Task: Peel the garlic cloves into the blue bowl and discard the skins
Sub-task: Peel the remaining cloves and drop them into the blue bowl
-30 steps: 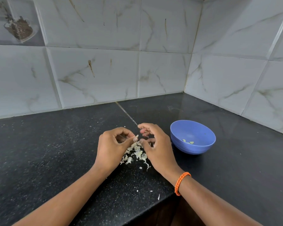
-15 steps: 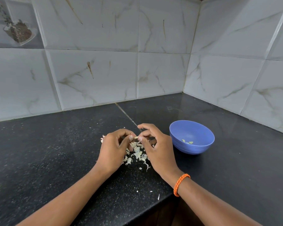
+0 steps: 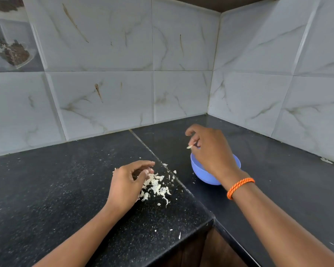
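The right hand point(image 3: 210, 149) hangs over the round light-blue plastic bowl point(image 3: 201, 171), its fingertips pinching a small pale garlic clove point(image 3: 190, 146) just above the bowl's near-left rim. An orange braided cord bracelet point(image 3: 240, 187) circles that wrist, and the hand and wrist cover most of the bowl's inside, so its contents cannot be made out.

The left hand point(image 3: 129, 182) rests on the black speckled stone surface point(image 3: 46, 189), fingers loosely curled with the thumb turned toward them; whether it holds anything between them I cannot tell (the fingertips hide that spot). Right beside it, touching its thumb side, lies a scattered heap of whitish papery garlic skins point(image 3: 155, 186), with a few stray flakes point(image 3: 175, 172) farther out toward the bowl and near the surface's front edge.

A thin seam point(image 3: 143, 144) in the stone runs diagonally between the skins and the bowl, which sits on the slab to the right. Behind everything, glossy white marble-patterned wall tiles point(image 3: 108, 93) meet in a corner at the back right, and one printed decorative tile point(image 3: 10, 49) shows at the far left.
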Demonstrator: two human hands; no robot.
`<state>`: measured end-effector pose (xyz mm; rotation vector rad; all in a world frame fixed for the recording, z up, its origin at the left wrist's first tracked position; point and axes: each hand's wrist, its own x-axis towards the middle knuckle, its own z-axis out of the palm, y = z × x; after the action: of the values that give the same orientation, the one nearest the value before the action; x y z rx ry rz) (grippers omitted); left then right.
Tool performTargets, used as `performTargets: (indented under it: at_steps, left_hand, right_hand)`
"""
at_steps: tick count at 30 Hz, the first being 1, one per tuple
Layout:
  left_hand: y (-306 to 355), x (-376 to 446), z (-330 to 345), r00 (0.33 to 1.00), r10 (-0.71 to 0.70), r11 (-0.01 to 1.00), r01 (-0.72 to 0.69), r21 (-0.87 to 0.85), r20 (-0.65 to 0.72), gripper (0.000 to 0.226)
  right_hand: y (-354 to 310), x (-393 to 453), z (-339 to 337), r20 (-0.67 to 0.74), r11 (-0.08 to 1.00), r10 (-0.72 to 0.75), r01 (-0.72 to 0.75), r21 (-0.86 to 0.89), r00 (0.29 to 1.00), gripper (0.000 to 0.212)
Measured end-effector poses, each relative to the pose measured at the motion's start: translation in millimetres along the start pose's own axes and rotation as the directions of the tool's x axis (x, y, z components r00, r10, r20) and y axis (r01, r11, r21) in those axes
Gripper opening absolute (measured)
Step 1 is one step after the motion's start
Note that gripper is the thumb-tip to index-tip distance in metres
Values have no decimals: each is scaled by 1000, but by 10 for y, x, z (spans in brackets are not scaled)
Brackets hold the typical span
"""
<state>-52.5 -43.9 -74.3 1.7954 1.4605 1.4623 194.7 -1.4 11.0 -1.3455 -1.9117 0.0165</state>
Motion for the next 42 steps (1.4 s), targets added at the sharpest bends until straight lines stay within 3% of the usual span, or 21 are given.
performTargets:
  at_steps: [9,11,14,18,20,22,23,29,37,42]
  left_hand:
    - [-61,28,13,1000,-22,1000,22,-18,-4,26]
    - [-81,41,10,1000,-15,1000,15,8,-17,25]
    - [-101,60,-1,997,-15,994,23,105,-78,19]
    - [-70,74,-44,983,-48,958,96,270,-179,14]
    - [-76,78,-64,978,-68,941,129,314,-197,16]
    - [-94,83,-74,981,-76,925,136,356,-178,15]
    - [-110,86,-75,985,-75,920,129,369,-157,16]
    - [-168,81,-12,999,-45,914,42,403,-1,14]
    - [-229,100,30,999,-31,913,40,405,-28,12]
    - [-239,98,33,999,-29,920,33,392,-16,12]
  right_hand:
    - [354,36,-73,121,981,151,-134,-138,981,54]
    - [343,42,-56,90,983,148,-136,-120,985,46]
    - [159,10,-15,19,994,96,-94,-62,995,7]
    - [-167,-164,219,-10,996,-8,7,-89,1000,52]
    - [-266,-303,403,42,994,-56,60,-87,998,40]
    - [-298,-430,595,135,991,-113,122,-57,984,11]
    - [-284,-476,679,174,989,-134,143,-40,976,8]
    - [-199,-520,987,281,989,-109,133,-67,954,24]
    - [-227,-485,1021,240,985,-129,152,-78,962,8]
    - [-202,-482,1020,252,989,-111,131,-65,961,13]
